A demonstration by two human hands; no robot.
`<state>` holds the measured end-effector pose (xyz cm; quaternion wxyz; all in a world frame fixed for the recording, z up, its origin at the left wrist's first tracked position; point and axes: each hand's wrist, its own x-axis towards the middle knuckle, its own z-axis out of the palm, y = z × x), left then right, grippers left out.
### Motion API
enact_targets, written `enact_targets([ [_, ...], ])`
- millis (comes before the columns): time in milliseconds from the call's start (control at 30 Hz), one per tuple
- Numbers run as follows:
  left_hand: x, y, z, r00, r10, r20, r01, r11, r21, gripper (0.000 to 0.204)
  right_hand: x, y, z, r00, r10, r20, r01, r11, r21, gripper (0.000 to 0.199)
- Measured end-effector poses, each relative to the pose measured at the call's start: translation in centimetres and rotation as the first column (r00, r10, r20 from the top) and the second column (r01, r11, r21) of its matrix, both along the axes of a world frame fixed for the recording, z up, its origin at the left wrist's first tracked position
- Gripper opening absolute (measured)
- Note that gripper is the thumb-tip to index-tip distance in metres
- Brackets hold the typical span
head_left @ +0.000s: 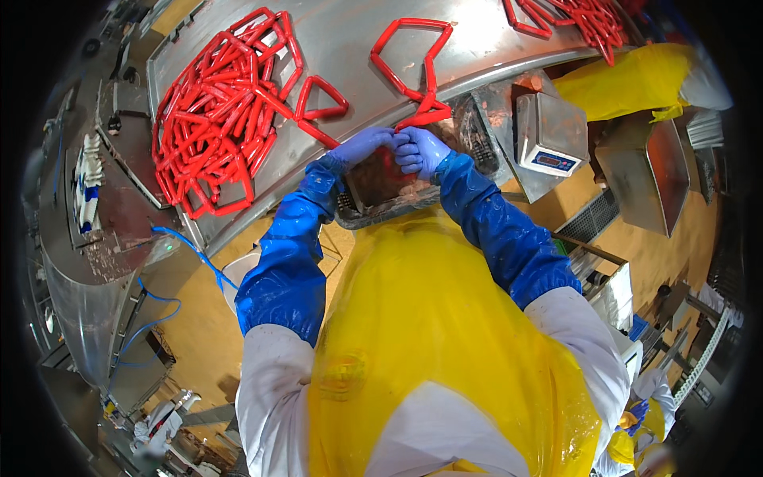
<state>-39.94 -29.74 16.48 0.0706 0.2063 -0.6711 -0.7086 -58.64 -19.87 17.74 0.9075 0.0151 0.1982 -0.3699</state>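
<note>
Both my hands wear purple-blue gloves and meet at the near edge of the steel table (pixel 334 60). My left hand (pixel 359 148) is closed on a string of red sausages; one link (pixel 319 134) runs from it toward the big heap of linked sausages (pixel 214 119) at left. Against it, my right hand (pixel 421 152) is closed with its fingers curled in. A red link (pixel 423 119) of the looped sausage string (pixel 387 70) lies just beyond its knuckles. What is pinched between the fingertips is hidden. Beneath my hands is a dark-rimmed tray (pixel 389 213) with reddish contents.
More linked red sausages (pixel 584 20) lie at the far right of the table. A bench scale (pixel 552 133) stands to the right, beside a steel bin (pixel 645 171). Another person's yellow apron (pixel 632 79) shows at far right. A blue hose (pixel 195 253) hangs at left.
</note>
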Motion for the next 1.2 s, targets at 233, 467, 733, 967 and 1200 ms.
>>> enact_targets([
  [233, -0.1, 1.8, 2.1, 0.951, 0.113, 0.288, -0.133, 0.99, 0.049, 0.042, 0.2, -0.4, 0.5, 0.929, 0.235, -0.287, -0.212, 0.971, 0.11, 0.035],
  [467, 0.5, 1.3, 3.6, 0.951, 0.14, 0.274, -0.212, 0.944, 0.252, 0.027, 4.4, 1.3, -3.2, -0.317, -0.631, -0.708, -0.617, 0.704, -0.352, 0.022],
  [733, 1.3, 1.0, 8.3, 0.963, 0.238, 0.127, -0.09, 0.727, -0.681, 0.029, 1.1, 0.3, 4.6, -0.377, -0.528, -0.761, -0.685, 0.712, -0.154, 0.029],
  [967, 1.5, -3.4, 8.8, 0.914, 0.405, 0.0, -0.337, 0.761, -0.554, 0.036, 0.5, -7.5, 1.3, -0.409, -0.769, -0.492, -0.602, 0.633, -0.488, 0.045],
  [1200, 3.4, -5.0, 10.0, 0.893, 0.447, -0.045, -0.261, 0.434, -0.862, 0.034, -1.8, -10.5, 3.5, -0.164, -0.593, -0.789, -0.586, 0.702, -0.406, 0.054],
])
